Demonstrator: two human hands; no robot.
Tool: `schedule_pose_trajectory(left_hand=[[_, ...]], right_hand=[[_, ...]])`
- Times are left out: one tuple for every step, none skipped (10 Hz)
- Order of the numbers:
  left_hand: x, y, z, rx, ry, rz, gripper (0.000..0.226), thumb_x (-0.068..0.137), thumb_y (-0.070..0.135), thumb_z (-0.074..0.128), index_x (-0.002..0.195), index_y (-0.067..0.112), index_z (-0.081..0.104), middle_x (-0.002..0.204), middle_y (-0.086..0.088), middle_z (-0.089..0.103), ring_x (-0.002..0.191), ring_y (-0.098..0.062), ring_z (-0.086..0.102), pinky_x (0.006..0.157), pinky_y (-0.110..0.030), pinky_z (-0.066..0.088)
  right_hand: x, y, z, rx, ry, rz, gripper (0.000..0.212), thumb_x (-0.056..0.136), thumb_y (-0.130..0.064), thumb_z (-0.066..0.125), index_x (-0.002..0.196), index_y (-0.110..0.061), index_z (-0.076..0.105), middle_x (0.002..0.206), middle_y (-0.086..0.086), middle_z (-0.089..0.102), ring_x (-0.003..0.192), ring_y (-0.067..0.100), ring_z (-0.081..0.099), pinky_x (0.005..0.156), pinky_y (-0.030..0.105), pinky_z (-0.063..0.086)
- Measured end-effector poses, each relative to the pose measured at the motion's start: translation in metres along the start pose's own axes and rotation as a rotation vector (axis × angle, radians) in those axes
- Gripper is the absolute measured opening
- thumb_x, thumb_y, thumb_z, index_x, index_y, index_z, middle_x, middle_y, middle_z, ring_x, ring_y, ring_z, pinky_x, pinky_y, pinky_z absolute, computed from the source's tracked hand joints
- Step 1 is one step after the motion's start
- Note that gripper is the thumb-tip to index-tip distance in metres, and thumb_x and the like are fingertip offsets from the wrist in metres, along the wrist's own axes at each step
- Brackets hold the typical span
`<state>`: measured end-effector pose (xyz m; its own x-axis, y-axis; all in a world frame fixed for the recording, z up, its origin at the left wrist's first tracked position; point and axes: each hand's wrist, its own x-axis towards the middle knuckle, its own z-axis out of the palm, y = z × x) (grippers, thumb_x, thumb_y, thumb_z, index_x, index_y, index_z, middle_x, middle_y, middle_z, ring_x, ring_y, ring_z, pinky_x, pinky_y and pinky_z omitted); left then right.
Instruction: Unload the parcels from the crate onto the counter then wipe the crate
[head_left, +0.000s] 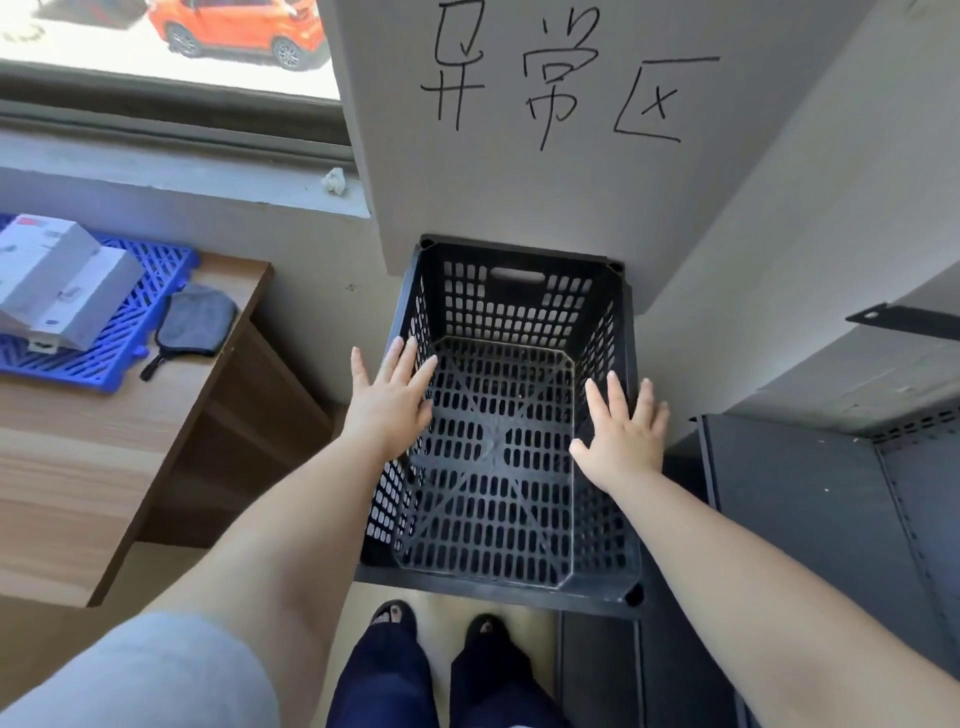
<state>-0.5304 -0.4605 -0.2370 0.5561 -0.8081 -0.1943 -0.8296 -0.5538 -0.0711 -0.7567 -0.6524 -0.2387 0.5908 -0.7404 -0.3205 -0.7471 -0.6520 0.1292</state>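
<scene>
Now both hands, left hand (390, 402) and right hand (626, 439), grip apart, hover over the black crate (511, 319)

You have one black crate (501, 415), two white boxes (57, 275) on one blue pallet (130, 322), one grey cloth (195, 319), one bench (104, 441), and two hands (392, 400).

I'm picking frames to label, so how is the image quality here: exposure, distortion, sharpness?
Head view: the window at top left is blown out by daylight; the wide lens bends straight edges, such as the wall lines; the crate, left hand and right hand are evenly lit and fairly sharp.
</scene>
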Motion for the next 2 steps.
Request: schedule_pose_trajectory(left_hand=[[-0.001,0.016,-0.017,0.029,0.041,0.134,0.056,0.103,0.043,0.03,0.156,0.026,0.02,0.164,-0.005,0.015,0.153,-0.024,0.006,0.116,-0.067,-0.003],[0.002,0.023,-0.036,-0.06,0.119,0.059,0.059,0.1,0.047,0.039,0.154,0.028,0.023,0.161,-0.004,0.025,0.149,-0.025,0.017,0.119,-0.062,0.005]], right_hand=[[-0.001,-0.024,-0.017,0.022,-0.049,0.038,0.093,0.092,-0.048,0.054,0.156,-0.03,-0.011,0.163,0.008,-0.021,0.146,0.044,-0.02,0.119,0.061,-0.002],[-0.001,-0.062,-0.047,0.095,-0.04,-0.141,0.095,0.091,-0.048,0.059,0.154,-0.038,-0.012,0.163,0.004,-0.019,0.146,0.043,-0.022,0.115,0.065,-0.009]])
